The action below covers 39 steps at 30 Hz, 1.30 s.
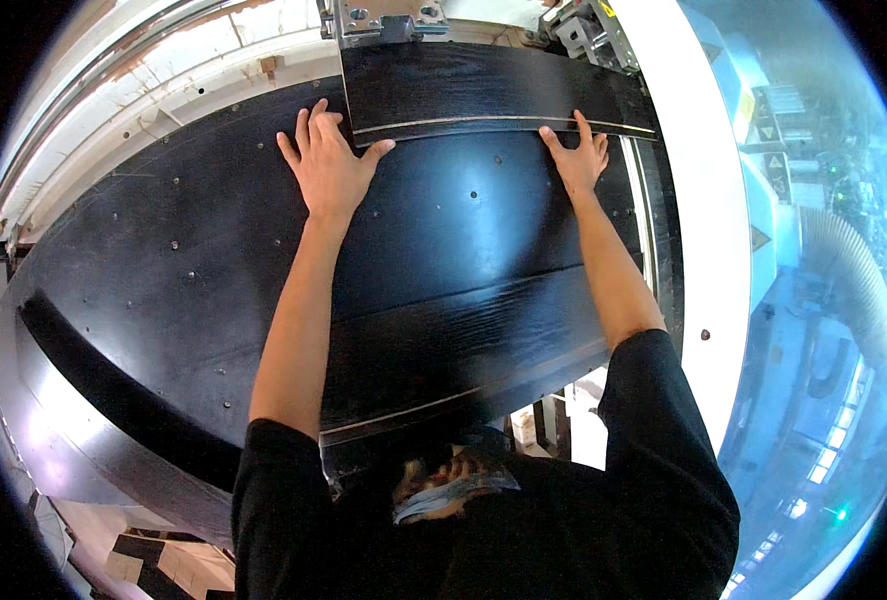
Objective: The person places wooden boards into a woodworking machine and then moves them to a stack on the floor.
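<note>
A dark wood-grain board (484, 88) lies at the far end of a black work surface (214, 220) dotted with small holes. My left hand (331, 170) rests at the board's near left corner, fingers spread, thumb reaching under its front edge. Against that same edge, farther right, is my right hand (578, 162); its thumb and forefinger stretch toward the board while the other fingers bend slightly. Neither hand is wrapped round anything. A second dark board (454, 330) with a pale line along its near edge lies between my forearms, close to my body.
Metal machine fittings (396, 22) stand over the far board's left part, with more mechanism (589, 35) at the far right. A white guard (702, 250) runs down the right side. Beyond it is a ribbed hose (844, 265). A black strip (129, 385) borders the near left.
</note>
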### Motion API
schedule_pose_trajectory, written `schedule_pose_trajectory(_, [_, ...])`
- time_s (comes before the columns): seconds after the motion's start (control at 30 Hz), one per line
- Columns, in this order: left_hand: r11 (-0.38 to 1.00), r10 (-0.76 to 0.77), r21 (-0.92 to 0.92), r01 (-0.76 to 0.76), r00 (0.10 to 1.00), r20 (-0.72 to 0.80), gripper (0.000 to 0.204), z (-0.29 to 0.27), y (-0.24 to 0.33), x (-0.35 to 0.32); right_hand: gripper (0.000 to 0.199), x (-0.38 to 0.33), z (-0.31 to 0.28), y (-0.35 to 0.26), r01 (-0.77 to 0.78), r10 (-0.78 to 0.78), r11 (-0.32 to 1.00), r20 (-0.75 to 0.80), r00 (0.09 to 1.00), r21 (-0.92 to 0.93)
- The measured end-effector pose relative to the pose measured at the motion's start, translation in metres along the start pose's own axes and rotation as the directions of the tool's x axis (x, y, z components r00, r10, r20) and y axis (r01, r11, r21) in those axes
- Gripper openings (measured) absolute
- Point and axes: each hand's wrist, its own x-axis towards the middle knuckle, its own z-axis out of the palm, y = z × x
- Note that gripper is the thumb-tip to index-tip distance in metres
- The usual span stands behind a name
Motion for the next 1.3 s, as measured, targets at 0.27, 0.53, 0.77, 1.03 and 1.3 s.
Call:
schedule_pose_trajectory(0.27, [0.998,-0.040,-0.043,0.039,0.999,-0.007,0.079,-0.004,0.010,0.000,0.103,-0.003,-0.005,0.001,-0.032,0.032,0.999,0.022,0.999,-0.022])
schedule_pose_trajectory(0.53, [0.999,-0.035,0.019,0.035,0.999,0.006,0.079,-0.005,0.007,-0.003,0.103,-0.006,-0.006,-0.011,-0.025,0.025,1.000,-0.024,0.999,0.003])
schedule_pose_trajectory(0.77, [0.999,-0.030,0.019,0.029,0.999,0.030,0.075,-0.013,0.018,-0.003,0.100,-0.014,-0.019,-0.012,-0.039,0.039,0.999,-0.036,0.999,0.001])
schedule_pose_trajectory(1.03, [0.998,0.034,0.044,-0.034,0.999,0.012,0.088,-0.004,-0.005,0.000,0.097,-0.029,-0.024,-0.034,-0.029,0.021,0.994,0.072,0.997,0.103])
schedule_pose_trajectory(1.3, [0.983,0.157,0.081,-0.166,0.982,0.106,0.094,-0.010,0.010,-0.005,0.063,-0.207,-0.111,-0.070,0.185,-0.296,0.896,0.230,0.927,0.404])
